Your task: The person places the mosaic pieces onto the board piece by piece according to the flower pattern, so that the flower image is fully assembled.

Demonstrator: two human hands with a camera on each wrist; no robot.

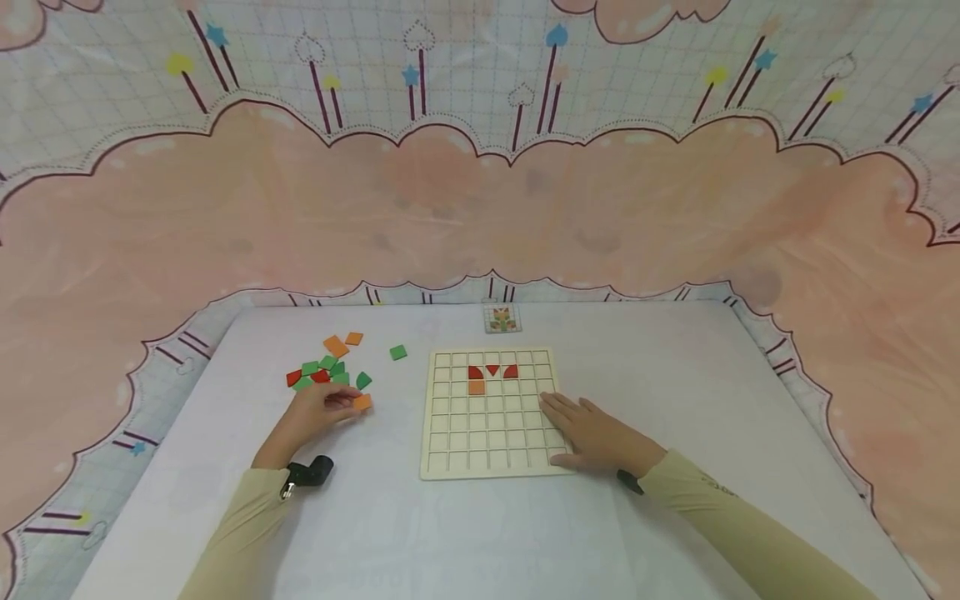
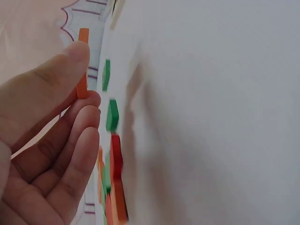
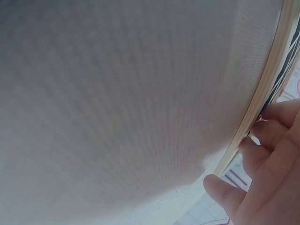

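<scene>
**Board [image 1: 498, 421] steadied at right by one hand; orange tile [image 1: 363, 402] held at left**

The white table [image 1: 450, 533] carries the board, a pale square with a raised grid. The right hand [image 1: 600, 433] lies along the board's right edge, touching it; its fingers are straight, with the thumb set apart from them. The left hand [image 1: 311, 417] is well left of the board, thumb and fingertips clamped on the orange tile, remaining fingers loosely curled. A loose pile of tiles [image 1: 328, 362], green, red and orange, lies left of the board, just beyond the left hand. A picture card [image 1: 502, 317] sits behind the board's far edge. One green tile [image 1: 398, 352] rests between board and pile. In the board's upper part, two red quarter-rounds [image 1: 511, 372] flank a red triangle [image 1: 492, 369]; an orange square [image 1: 477, 387] is seated directly below the left quarter-round.
</scene>
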